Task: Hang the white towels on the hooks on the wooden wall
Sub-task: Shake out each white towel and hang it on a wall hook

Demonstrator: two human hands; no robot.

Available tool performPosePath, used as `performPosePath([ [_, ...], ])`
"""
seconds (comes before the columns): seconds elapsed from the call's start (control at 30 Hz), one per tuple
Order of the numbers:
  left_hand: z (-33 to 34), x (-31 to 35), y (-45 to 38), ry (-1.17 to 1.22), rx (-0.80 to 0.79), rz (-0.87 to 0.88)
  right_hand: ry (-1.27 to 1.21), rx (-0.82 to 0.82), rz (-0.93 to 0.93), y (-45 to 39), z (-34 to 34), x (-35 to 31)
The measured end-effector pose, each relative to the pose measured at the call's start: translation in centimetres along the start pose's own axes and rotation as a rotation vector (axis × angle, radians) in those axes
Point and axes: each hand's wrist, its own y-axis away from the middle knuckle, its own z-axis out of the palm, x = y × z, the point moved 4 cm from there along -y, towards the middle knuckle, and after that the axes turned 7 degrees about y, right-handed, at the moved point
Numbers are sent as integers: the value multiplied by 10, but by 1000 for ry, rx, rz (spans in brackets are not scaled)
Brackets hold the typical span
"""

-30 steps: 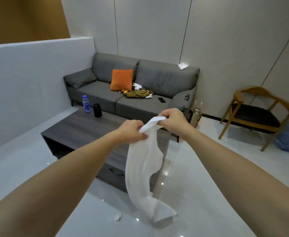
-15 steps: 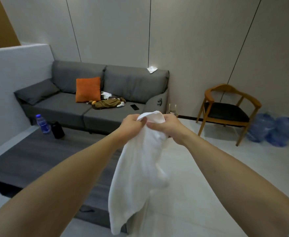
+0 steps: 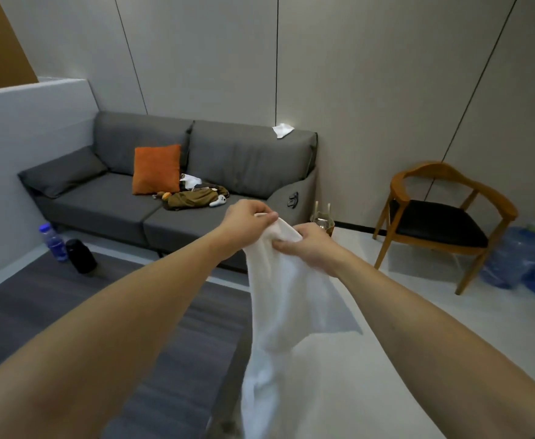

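1. The white towel (image 3: 286, 296) hangs in the air in front of the person, above the far right edge of the dark bench (image 3: 70, 312) and the pale floor (image 3: 418, 343).
2. Its long axis runs nearly straight up and down: the bunched top edge points up toward the sofa, the loose end points down and leaves the lower edge of the view. One free corner flares out to the right about halfway down.
3. The left hand (image 3: 244, 218) pinches the top edge of the towel, thumb and fingers curled over the fabric.
4. The right hand (image 3: 310, 245) grips the same top portion just beside and a little lower, fingers curled into the cloth. The two hands are close together, with a small hump of towel between them.
5. Both bare forearms reach forward from the lower corners of the view.
6. On the bench's far left end stand a blue water bottle (image 3: 52, 241) and a black bottle (image 3: 81, 256), just beside each other.
7. Behind the bench is a grey sofa (image 3: 247, 160) with an orange cushion (image 3: 156, 168) and a heap of olive-brown items (image 3: 193, 198) on its seat. A small white cloth (image 3: 282, 130) lies on top of the sofa back.
8. To the right, a wooden armchair (image 3: 443, 217) with a black seat stands against the wall, and large blue water jugs (image 3: 519, 258) sit on the floor beside it.
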Motion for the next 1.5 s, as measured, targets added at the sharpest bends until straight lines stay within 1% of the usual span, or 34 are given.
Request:
performPosePath([
  [0.07, -28, -10, -23, -28, 115, 9, 44, -45, 5, -29, -1, -1],
  [0.2, -106, -44, -66, -68, 380, 3, 137, -104, 10, -98, 13, -19],
  [0.3, -163, -78, -91, -99, 504, -40, 180, -127, -21, -155, 42, -50],
  [0.4, -227, -108, -103, -144, 621, -80, 207, -165, -84, -214, 77, -95],
  [0.47, -277, -124, -102, -154, 703, -117, 233, -175, -156, -251, 99, -133],
  [0.57, -359, -132, -88, -161, 877, -164, 231, -96, -319, -300, 129, -201],
  [0.67, -435, -123, -60, -188, 1069, -189, 224, -42, -477, -334, 159, -271],
  [0.73, -472, -114, -39, -220, 1176, -178, 223, -5, -598, -348, 175, -314],
  [0.8, -495, -108, -20, -271, 1244, -185, 212, 24, -689, -357, 187, -346],
  [0.9, -499, -112, 6, -346, 1313, -234, 247, 8, -760, -369, 208, -361],
  [1.03, -474, -130, 38, -397, 1381, -373, 234, -52, -812, -377, 232, -339],
  [1.17, -436, -130, 54, -363, 1433, -467, 193, -106, -854, -379, 236, -318],
  [1.27, -409, -113, 58, -395, 1506, -497, 204, -141, -907, -380, 226, -317],
  [1.4, -374, -85, 59, -466, 1637, -476, 164, -142, -988, -380, 197, -317],
  [1.5, -356, -68, 55, -523, 1685, -487, 110, -141, -982, -386, 178, -316],
])
